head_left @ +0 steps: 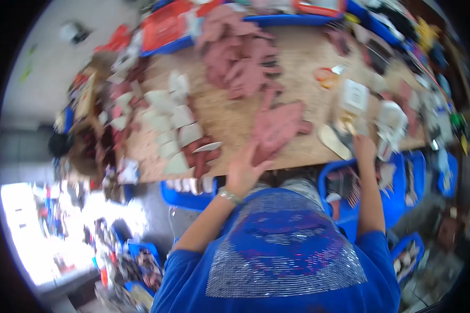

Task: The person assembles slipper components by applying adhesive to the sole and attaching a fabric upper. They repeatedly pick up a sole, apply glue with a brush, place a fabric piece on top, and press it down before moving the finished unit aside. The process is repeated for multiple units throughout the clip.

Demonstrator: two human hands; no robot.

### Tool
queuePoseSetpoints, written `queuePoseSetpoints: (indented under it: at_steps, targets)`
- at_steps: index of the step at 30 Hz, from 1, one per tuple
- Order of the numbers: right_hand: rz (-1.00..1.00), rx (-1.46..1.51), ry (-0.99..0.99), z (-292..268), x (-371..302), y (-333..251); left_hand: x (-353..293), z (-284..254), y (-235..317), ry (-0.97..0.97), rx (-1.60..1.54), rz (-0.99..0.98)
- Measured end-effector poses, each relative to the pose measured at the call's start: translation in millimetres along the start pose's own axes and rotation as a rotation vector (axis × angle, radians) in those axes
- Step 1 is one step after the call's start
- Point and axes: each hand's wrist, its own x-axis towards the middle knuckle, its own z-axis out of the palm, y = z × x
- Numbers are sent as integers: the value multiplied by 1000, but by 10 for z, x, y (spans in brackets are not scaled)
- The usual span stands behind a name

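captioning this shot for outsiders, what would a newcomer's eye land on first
Probably the big heap of pink pieces at the far middle of the wooden table, then the smaller pink stack by the left hand. The sparkly blue shirt also stands out, filling the bottom middle.

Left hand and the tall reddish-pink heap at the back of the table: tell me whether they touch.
Apart. The head view shows bare tabletop between the left hand and the reddish-pink heap.
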Motion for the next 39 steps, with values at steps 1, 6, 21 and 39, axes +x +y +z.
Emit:
queuePoseSetpoints:
  at_steps: [1, 6, 21, 39]
  targets:
    - [-75, -34, 18, 141, 21, 342, 3, 123, 90, 109, 55, 50]
    - [21, -263, -4, -868, 416, 1745, 307, 1108, 241, 158, -255, 169]
    - [-217, 663, 387, -1636, 778, 144, -186, 554, 245, 425, -413, -68]
    - [-146, 1021, 62, -1672, 267, -591, -175, 284, 207, 498, -373, 0]
